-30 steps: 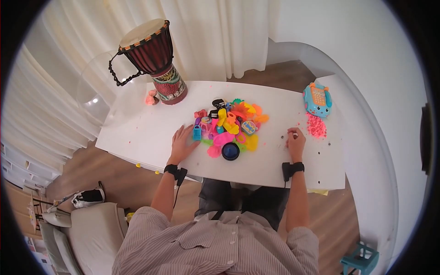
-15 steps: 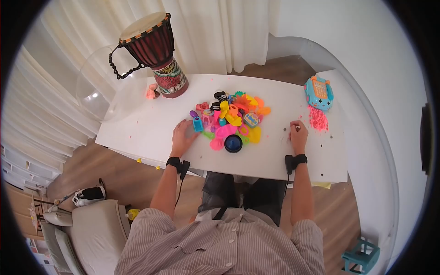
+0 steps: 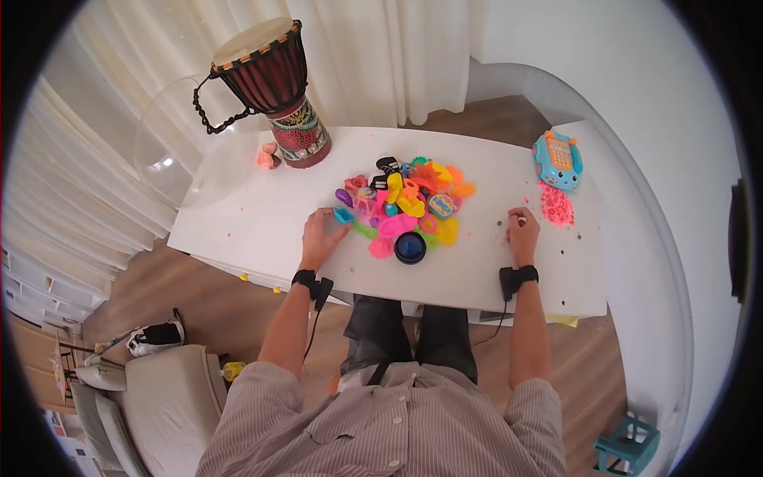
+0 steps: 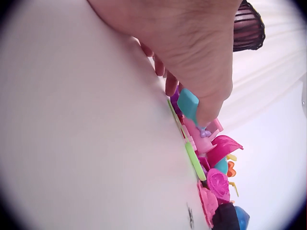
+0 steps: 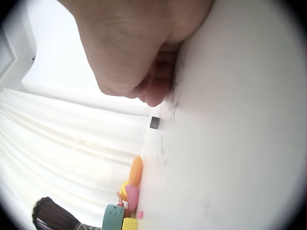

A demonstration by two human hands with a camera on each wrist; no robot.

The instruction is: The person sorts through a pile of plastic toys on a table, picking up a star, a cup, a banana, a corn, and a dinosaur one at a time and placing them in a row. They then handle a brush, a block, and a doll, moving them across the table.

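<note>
My left hand (image 3: 320,240) is at the left edge of a heap of bright plastic toys (image 3: 395,226), pinching a small blue toy (image 3: 343,215) between thumb and fingers. Close up in the left wrist view, the blue toy (image 4: 188,103) shows a flat teal face beside the thumb; its far side is hidden. My right hand (image 3: 523,235) rests on the white table (image 3: 485,278), to the right of the heap, fingers loosely curled. In the right wrist view a small dark piece (image 5: 154,122) lies just beyond those fingertips. A dark blue round tub (image 3: 410,248) stands at the heap's front.
A tall djembe drum (image 3: 299,119) stands at the back left, beside small pink figures (image 3: 267,157). At the back right, a blue toy telephone (image 3: 559,163) sits behind scattered pink bits (image 3: 558,207). Several small dark pieces lie near the right hand.
My left hand has gone from lying beside the blue toy to pinching it, and the toy has tipped and turned. My right hand stays in place on the table. The head view has shifted slightly.
</note>
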